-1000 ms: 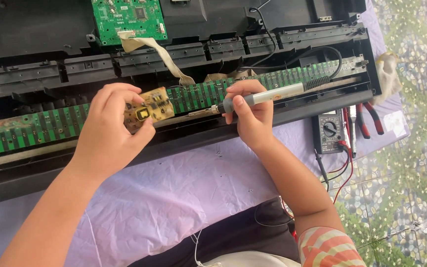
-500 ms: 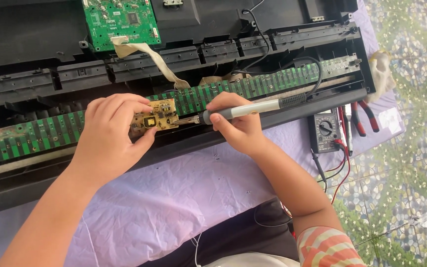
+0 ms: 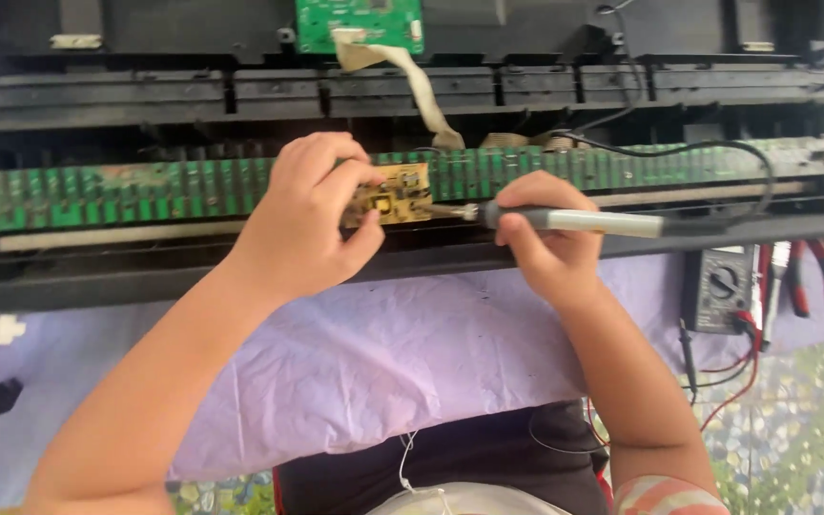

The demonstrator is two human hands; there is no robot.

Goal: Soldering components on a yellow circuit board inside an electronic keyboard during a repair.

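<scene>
Soldering iron (image 3: 574, 221) level, tip leftward

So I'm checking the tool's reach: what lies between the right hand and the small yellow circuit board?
In the head view, only the soldering iron's metal tip spans from the right hand to the small yellow circuit board.

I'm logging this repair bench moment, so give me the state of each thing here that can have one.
left hand: pinching the small yellow circuit board, held above the long green board.
right hand: gripping the soldering iron, tip at the small board's edge.
black casing: opened, insides exposed.
ribbon cable: attached to the upper green board; lower end hidden.
multimeter: lying flat, leads attached.
red-handled pliers: lying unused.
</scene>
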